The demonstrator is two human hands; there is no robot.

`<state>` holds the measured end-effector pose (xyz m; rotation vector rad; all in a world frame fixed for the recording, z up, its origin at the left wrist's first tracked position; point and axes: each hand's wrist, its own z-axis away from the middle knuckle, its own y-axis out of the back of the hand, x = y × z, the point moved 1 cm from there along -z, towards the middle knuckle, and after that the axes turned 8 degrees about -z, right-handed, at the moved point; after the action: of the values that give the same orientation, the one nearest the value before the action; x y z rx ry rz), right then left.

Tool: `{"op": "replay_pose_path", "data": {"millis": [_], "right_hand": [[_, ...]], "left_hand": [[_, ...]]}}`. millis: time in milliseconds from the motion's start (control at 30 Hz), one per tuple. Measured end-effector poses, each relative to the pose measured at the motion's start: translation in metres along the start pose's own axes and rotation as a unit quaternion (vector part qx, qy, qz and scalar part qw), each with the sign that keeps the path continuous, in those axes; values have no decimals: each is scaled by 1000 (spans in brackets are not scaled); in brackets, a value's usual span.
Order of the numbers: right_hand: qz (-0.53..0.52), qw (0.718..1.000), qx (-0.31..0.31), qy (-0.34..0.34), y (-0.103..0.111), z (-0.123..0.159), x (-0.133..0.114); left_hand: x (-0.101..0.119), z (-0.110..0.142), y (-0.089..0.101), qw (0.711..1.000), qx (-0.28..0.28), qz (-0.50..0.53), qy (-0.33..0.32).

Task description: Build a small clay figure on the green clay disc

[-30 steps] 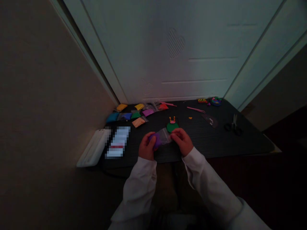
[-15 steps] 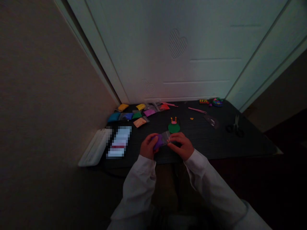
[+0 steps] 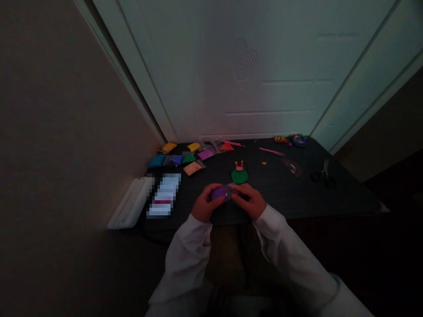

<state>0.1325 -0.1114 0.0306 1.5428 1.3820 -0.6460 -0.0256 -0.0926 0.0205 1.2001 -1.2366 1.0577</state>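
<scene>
Between my hands, over the front part of the dark table, is a small clear zip bag of purple clay (image 3: 218, 193). My left hand (image 3: 205, 204) is closed on the purple end. The fingers of my right hand (image 3: 250, 200) pinch the clear top end of the same bag. Just beyond the bag lies a green round clay piece (image 3: 239, 176) with a pink part and two thin orange-yellow stalks (image 3: 239, 166) at its far edge. A tiny orange bit (image 3: 264, 163) sits to its right.
Bags of coloured clay, such as a peach one (image 3: 193, 167), lie at the back left. A white power strip (image 3: 128, 204) and a blurred phone (image 3: 164, 196) are on the left. Pink tweezers (image 3: 271, 152), scissors (image 3: 324, 175) and small clay models (image 3: 299, 140) lie right. A white door (image 3: 211, 66) stands behind.
The bag has turned in my hands and its clear end now shows less. My left fingers have shifted on the purple part, and the right fingers have closed in nearer to it.
</scene>
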Motion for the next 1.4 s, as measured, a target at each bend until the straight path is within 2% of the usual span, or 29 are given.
{"op": "replay_pose_path", "data": {"millis": [100,167,467,800,1200,1300,1400], "right_hand": [[-8,1000,3,-6,0,0,1],[-15,1000,4,-10,0,-1,2],[-78,996,21,-27,1,-2,1],[-78,996,11,-34,2,-1,2],[-84,996,12,-39,2,-2,3],[-84,996,21,-36,2,-2,3],[-75,996,34,-29,2,-2,3]], "left_hand": [[-3,1,2,997,-55,-55,-23],[-4,1,2,994,-58,-84,-25],[-1,4,-4,992,-22,-120,-11],[4,5,-5,995,-12,-99,21],[-3,4,-2,986,-9,-168,-15],[-5,2,-1,989,-22,-145,-26],[-6,0,-1,996,-20,-76,-38]]}}
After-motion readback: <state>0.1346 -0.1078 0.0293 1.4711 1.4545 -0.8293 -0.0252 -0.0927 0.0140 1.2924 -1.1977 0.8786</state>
